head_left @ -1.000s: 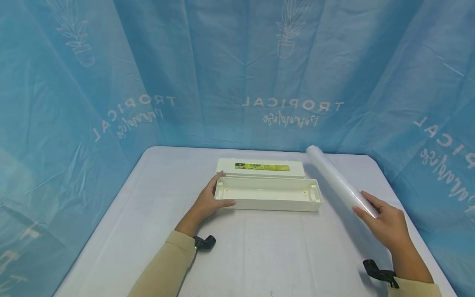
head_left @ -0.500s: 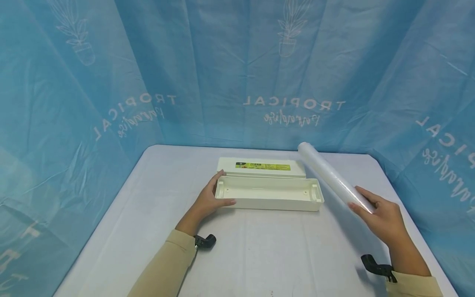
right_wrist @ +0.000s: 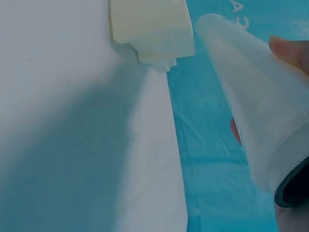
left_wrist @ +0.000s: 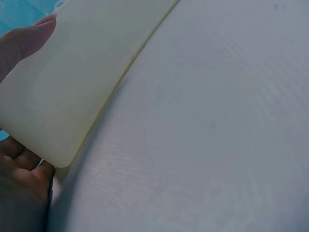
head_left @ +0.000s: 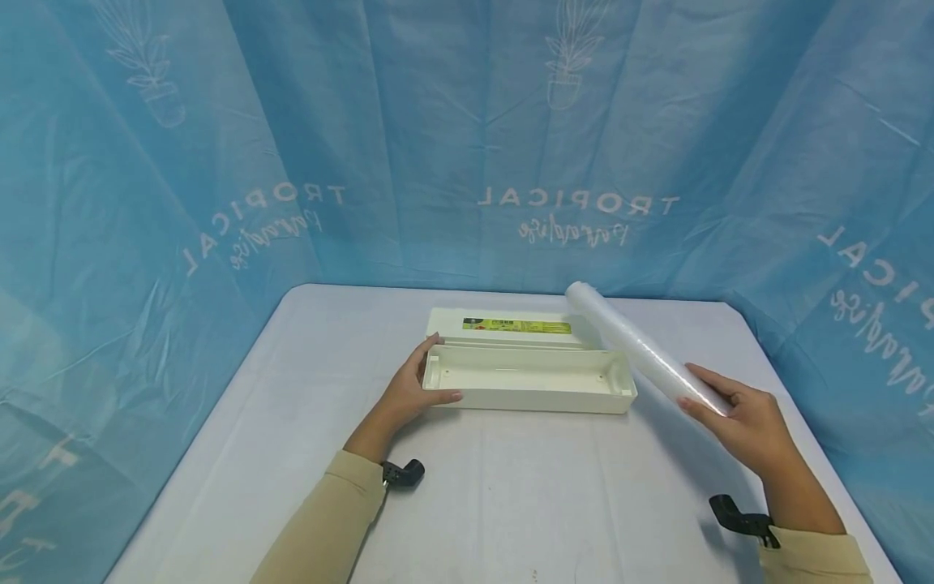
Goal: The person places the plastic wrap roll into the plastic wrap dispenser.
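Observation:
A long cream plastic box point(head_left: 540, 401) lies near the table's middle, its hollow trough facing up. Its hinged lid point(head_left: 511, 341) is folded back behind it and carries a yellow-green label point(head_left: 516, 326). At the box's left end my left hand point(head_left: 412, 389) grips it, thumb on the front wall and fingers behind. My right hand point(head_left: 751, 422) holds a roll of clear plastic film point(head_left: 649, 349) by its near end, thumb on one side and fingers on the other. The roll slants up and away to the left, its far end over the lid's right part. In the right wrist view the roll's hollow core shows dark.
A white cloth covers the table point(head_left: 511, 503). A blue printed curtain point(head_left: 438, 146) hangs behind and on both sides of it. Black wrist cameras sit at both of my sleeve cuffs.
My right hand has carried the film roll leftward, so its far end now overlaps the lid's right end. My left hand and the box have stayed nearly still.

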Demonstrator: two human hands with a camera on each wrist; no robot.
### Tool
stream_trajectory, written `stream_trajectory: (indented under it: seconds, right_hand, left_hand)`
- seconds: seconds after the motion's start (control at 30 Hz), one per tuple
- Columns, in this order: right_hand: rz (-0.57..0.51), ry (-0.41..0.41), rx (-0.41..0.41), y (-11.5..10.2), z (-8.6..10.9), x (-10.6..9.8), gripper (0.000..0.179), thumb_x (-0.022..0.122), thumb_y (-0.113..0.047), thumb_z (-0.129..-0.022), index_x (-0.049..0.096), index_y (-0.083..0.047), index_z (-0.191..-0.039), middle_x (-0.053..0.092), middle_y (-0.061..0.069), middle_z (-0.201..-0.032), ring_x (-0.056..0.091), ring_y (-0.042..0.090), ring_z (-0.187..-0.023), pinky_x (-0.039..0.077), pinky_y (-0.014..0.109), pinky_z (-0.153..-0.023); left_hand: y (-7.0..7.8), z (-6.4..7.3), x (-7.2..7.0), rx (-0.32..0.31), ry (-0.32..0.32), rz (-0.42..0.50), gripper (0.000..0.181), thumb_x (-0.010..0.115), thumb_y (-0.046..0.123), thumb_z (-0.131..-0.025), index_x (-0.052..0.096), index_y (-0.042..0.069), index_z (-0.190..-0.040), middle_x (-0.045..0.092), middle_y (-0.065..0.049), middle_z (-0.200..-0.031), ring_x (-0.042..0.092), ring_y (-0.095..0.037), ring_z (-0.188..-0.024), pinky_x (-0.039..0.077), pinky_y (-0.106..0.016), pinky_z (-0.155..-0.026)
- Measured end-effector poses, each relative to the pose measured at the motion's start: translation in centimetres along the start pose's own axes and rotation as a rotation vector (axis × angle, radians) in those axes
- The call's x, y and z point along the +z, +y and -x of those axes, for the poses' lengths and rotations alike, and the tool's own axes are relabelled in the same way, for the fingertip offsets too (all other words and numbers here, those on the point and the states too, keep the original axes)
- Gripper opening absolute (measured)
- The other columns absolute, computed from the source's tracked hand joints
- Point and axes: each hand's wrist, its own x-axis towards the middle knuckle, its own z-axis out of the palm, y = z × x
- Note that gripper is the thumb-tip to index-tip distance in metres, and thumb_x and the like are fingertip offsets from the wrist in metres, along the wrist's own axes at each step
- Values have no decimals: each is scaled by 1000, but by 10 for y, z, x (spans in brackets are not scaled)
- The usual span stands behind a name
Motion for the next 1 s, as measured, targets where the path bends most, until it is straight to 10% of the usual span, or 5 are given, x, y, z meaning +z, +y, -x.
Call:
stream_trajectory:
  seconds: [1.0]
  right_hand:
    - [-86, -94, -129, -6, -19, 9, 58, 87, -19, -92, 66, -8, -144, 68, 21, -132, 63, 23, -92, 56, 22, -67]
  left_hand:
    - [1, 1, -1, -12, -10, 26, 122, 100, 15, -73, 25, 18, -169, 37, -7, -164, 58, -29, -129, 53, -38, -103]
